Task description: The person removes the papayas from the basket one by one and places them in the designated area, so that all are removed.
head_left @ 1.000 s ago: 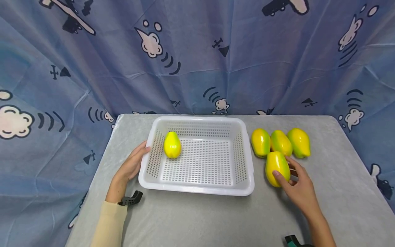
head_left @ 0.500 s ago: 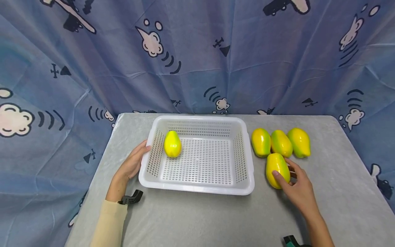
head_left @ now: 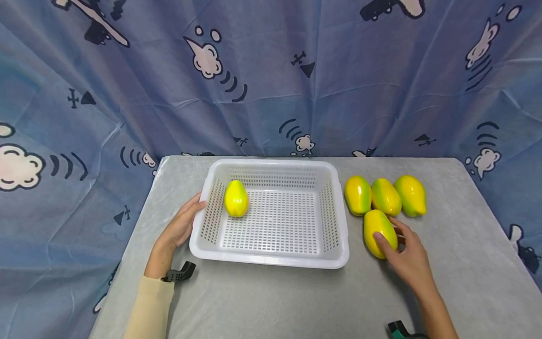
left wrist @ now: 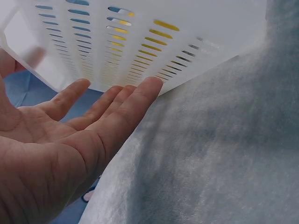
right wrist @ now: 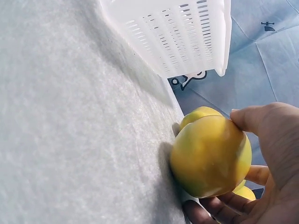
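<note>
A white perforated plastic basket stands on the table, with one yellow-green mango in its left part. My left hand holds the basket's left side, thumb over the rim. In the left wrist view its fingers extend against the outer wall. To the right of the basket, my right hand grips a glossy mango between thumb and fingers. Its thumb lies on the fruit's side in the right wrist view. Three more mangoes, a left one, a middle one and a right one, lie just behind.
A grey cloth covers the table. Behind it hangs a blue patterned curtain. A black wrist device is on the left wrist, and another dark device shows near the right forearm.
The mango in my right hand has shifted very slightly toward me, and the right hand with it. The left hand and the basket stay in place.
</note>
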Action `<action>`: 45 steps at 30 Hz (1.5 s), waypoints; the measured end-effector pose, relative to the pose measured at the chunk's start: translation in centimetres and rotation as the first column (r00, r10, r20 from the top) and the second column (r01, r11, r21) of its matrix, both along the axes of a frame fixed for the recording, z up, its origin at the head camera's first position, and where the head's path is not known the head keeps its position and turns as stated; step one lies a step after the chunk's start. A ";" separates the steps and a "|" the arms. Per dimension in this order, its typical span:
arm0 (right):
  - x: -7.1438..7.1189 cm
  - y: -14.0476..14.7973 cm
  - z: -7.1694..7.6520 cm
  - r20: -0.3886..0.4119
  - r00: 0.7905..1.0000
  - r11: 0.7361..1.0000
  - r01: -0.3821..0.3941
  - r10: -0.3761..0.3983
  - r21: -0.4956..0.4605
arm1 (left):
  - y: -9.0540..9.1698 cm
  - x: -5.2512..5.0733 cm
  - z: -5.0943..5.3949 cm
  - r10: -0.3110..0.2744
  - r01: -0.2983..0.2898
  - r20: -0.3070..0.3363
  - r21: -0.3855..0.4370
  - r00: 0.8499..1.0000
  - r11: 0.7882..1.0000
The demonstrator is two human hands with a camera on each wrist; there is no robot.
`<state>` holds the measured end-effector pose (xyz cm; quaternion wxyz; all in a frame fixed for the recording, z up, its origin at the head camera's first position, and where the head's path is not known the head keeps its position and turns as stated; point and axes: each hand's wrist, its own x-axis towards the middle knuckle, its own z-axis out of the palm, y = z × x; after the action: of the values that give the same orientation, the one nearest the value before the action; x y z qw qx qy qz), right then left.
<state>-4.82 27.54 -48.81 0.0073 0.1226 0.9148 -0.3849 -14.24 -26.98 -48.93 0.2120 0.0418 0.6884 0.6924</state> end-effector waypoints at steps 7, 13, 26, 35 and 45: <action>-0.3 -0.2 0.1 -0.011 1.000 0.999 -0.013 0.013 0.032 | -0.1 0.0 0.0 0.003 -0.003 0.011 0.014 1.000 1.000; -0.2 -0.1 0.0 -0.012 1.000 0.999 -0.012 0.013 0.039 | 0.0 0.0 0.0 -0.004 0.004 0.011 0.015 1.000 1.000; 0.0 0.3 0.4 -0.107 0.994 0.999 -0.014 0.018 0.041 | 0.0 0.1 0.0 -0.003 0.003 0.013 0.008 1.000 1.000; -0.2 0.1 1.7 -0.190 0.981 0.998 -0.015 0.027 0.063 | 0.0 0.0 0.1 -0.006 0.006 0.000 0.013 1.000 1.000; -0.4 -0.4 2.6 -0.293 0.955 0.997 -0.024 0.045 0.077 | 0.0 0.0 -0.1 -0.005 0.004 0.006 0.017 1.000 1.000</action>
<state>-5.19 27.11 -46.20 -0.1268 0.0482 0.9211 -0.3650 -14.24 -26.97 -49.04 0.2153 0.0430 0.6818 0.6979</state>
